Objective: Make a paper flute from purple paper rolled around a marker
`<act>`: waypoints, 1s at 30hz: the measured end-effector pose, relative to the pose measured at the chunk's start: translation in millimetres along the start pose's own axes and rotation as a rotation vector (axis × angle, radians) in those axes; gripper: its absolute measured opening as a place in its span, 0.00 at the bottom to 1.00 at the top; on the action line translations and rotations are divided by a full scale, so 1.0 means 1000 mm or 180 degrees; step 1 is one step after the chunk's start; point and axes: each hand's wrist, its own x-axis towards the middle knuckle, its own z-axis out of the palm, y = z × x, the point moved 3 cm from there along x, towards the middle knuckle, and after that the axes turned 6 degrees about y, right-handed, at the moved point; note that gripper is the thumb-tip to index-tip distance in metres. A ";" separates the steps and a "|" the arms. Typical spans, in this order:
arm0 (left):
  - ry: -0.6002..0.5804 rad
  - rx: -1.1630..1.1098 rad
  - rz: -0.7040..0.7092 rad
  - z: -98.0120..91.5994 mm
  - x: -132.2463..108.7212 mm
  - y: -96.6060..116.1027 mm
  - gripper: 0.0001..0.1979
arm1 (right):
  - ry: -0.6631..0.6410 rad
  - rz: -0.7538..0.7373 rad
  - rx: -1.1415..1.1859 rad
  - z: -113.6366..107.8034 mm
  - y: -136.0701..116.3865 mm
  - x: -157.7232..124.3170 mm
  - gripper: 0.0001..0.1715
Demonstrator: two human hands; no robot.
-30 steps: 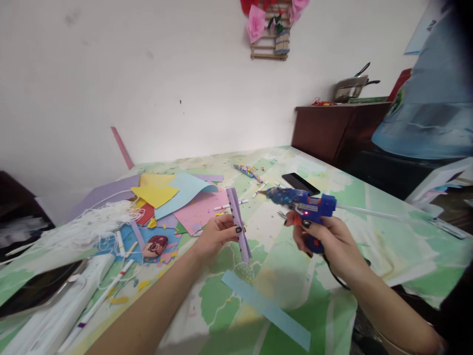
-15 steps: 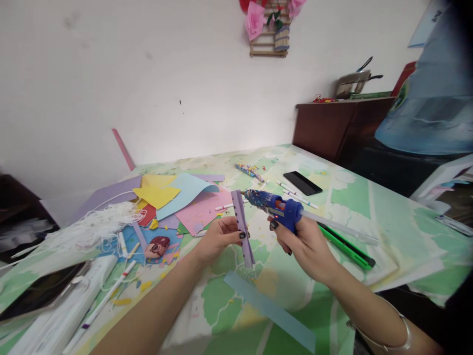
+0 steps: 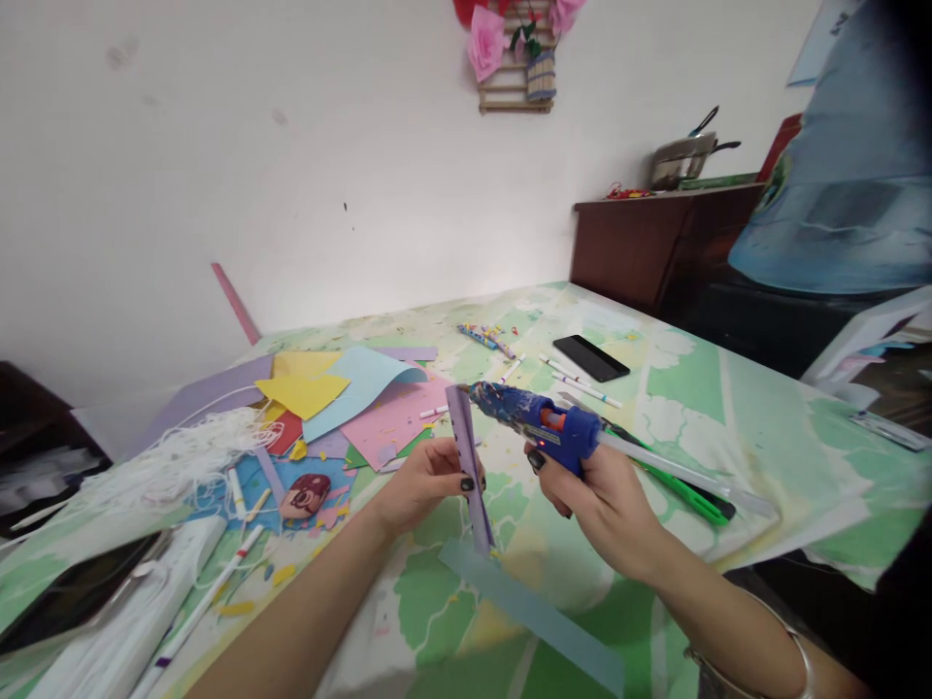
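Note:
My left hand (image 3: pixel 420 482) pinches a narrow purple paper strip (image 3: pixel 468 464) with a row of punched holes, holding it upright over the table. In my right hand (image 3: pixel 598 502) is a blue glue gun (image 3: pixel 543 419) with an orange trigger and a clear glue stick out the back. Its nozzle touches the top end of the purple strip. A light blue paper strip (image 3: pixel 531 612) lies flat on the green patterned table (image 3: pixel 699 408) just below both hands.
Coloured paper sheets (image 3: pixel 349 393), white string (image 3: pixel 182 456), markers (image 3: pixel 218 573) and scraps lie to the left. A black phone (image 3: pixel 589 357), pens and a green tool (image 3: pixel 677 485) lie to the right. A dark wooden cabinet (image 3: pixel 641 243) stands by the wall.
My right hand brought the glue gun leftward until its nozzle met the top of the purple strip. The left hand held the strip nearly in place.

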 end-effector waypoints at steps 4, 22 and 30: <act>-0.0100 -0.0075 0.0035 0.000 -0.001 0.000 0.07 | -0.0042 0.0036 0.0113 0.000 -0.001 -0.002 0.21; -0.0277 -0.0060 0.0116 -0.004 -0.002 -0.004 0.08 | -0.0197 0.0087 -0.0215 0.000 0.002 -0.012 0.20; -0.0353 -0.0122 0.0119 -0.004 -0.003 -0.005 0.09 | -0.0312 0.0131 -0.0033 0.000 0.000 -0.013 0.20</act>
